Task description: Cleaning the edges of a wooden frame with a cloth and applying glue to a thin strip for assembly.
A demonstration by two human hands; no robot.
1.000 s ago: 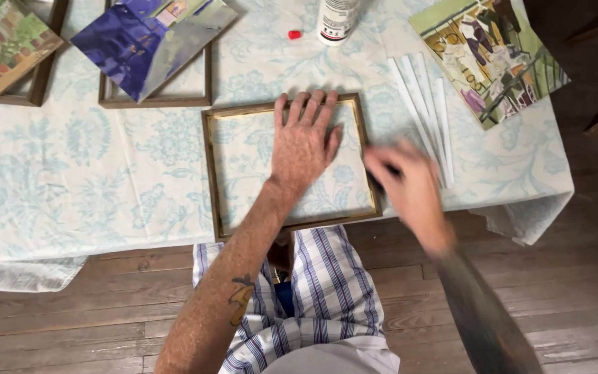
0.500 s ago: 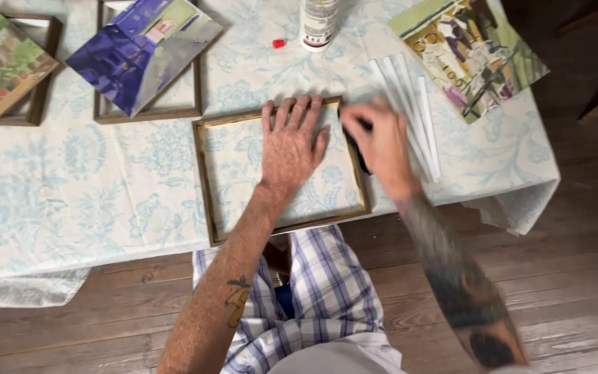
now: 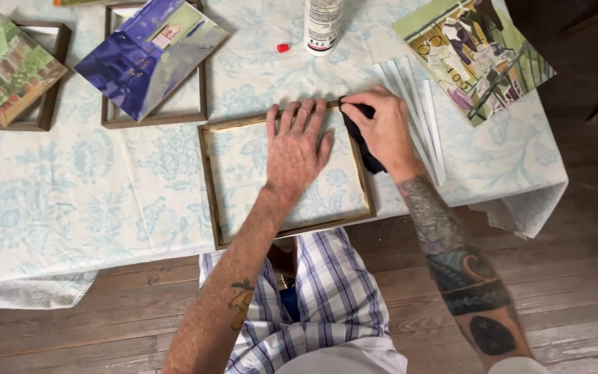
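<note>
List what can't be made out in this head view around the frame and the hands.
- Dark cloth: mostly hidden under the right hand.
- Wooden frame: whether it holds glass is unclear; the left hand covers its middle.
- White bottle: its top is cut off by the upper edge.
- Small red piece: too small to identify.
- White strips: partly hidden by the right hand.

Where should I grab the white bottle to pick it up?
Probably around the white bottle's round middle, coming from the near side. It stands upright at the table's far edge, with only a small red cap lying beside it, so fingers can wrap around freely.
</note>
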